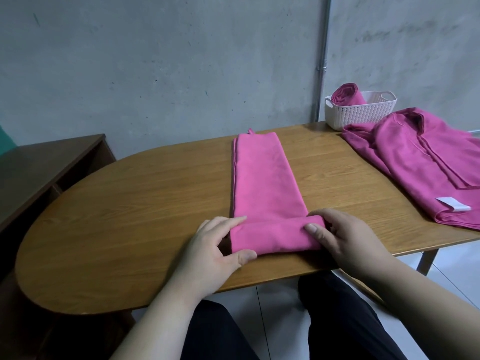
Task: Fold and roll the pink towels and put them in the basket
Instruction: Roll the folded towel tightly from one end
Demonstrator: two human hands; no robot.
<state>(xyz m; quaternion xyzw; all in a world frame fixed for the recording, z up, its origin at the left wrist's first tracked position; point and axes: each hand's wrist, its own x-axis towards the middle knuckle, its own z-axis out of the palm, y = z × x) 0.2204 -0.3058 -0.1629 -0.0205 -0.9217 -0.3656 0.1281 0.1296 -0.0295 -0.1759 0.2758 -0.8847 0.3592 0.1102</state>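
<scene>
Pink towel (262, 178), folded into long narrow strip, centre of oval wood-grain table (130, 216); near end rolled. Left hand (215, 253), right hand (348, 240) clamp roll ends, fingers curled round cloth. White perforated plastic basket (363, 115), 2 o'clock: one rolled towel (346, 94). Loose towel pile (420, 162), 3 o'clock; white tag (453, 205), writing illegible.

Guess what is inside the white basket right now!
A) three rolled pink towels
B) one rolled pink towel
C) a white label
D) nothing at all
B: just one rolled pink towel sits in the white basket; the folded towel lies on the table.
</scene>
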